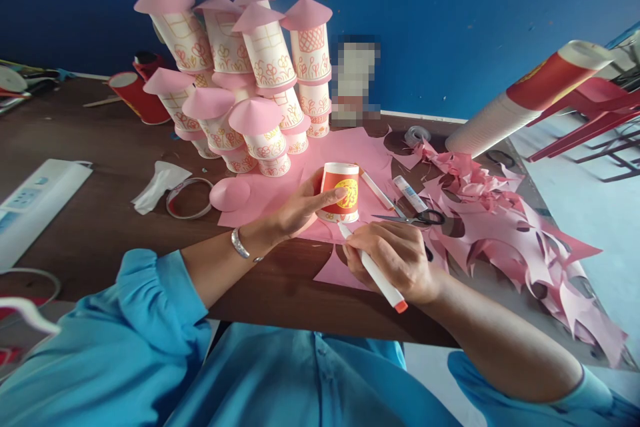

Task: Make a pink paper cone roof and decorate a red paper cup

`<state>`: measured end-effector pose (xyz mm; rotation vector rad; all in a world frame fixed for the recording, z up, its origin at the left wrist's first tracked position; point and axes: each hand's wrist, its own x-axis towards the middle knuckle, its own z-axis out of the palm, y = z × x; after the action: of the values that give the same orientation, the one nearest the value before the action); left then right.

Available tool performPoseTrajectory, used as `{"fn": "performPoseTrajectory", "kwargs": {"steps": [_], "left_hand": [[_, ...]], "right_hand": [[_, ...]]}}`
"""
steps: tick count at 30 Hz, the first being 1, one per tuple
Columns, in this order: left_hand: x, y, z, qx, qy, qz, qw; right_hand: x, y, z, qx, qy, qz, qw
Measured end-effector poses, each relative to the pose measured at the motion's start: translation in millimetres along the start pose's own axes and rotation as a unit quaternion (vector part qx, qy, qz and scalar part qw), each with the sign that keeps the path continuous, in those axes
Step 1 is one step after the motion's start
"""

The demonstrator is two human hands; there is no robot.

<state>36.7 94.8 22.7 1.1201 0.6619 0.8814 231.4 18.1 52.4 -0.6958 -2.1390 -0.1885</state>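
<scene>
My left hand [303, 205] is wrapped around a red and white paper cup [330, 190] with a yellow emblem, its thumb across the front. In my right hand [393, 257] is a white marker [377, 280] with an orange end; its tip is at the cup's lower edge. Whether the tip touches the cup I cannot tell. Pink paper [345, 147] lies under the cup. Just right of it are a second slim marker [376, 189], a glue stick [410, 193] and scissors [417, 219] with black handles.
Stacked paper-cup towers [270, 53] with pink cone roofs stand at the back. A tall stack of cups [495, 123] leans at the right, near pink paper scraps [500, 230]. Left are a tape roll [189, 199], a pink cone [230, 195] and a power strip [37, 203].
</scene>
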Motion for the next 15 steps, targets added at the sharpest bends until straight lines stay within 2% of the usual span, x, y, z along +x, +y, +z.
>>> {"fn": "performPoseTrajectory", "kwargs": {"steps": [15], "left_hand": [[1.5, -0.3, 1.1, 0.018, -0.005, 0.011, 1.0]], "right_hand": [[2.6, 0.6, 0.3, -0.025, -0.004, -0.006, 1.0]]}}
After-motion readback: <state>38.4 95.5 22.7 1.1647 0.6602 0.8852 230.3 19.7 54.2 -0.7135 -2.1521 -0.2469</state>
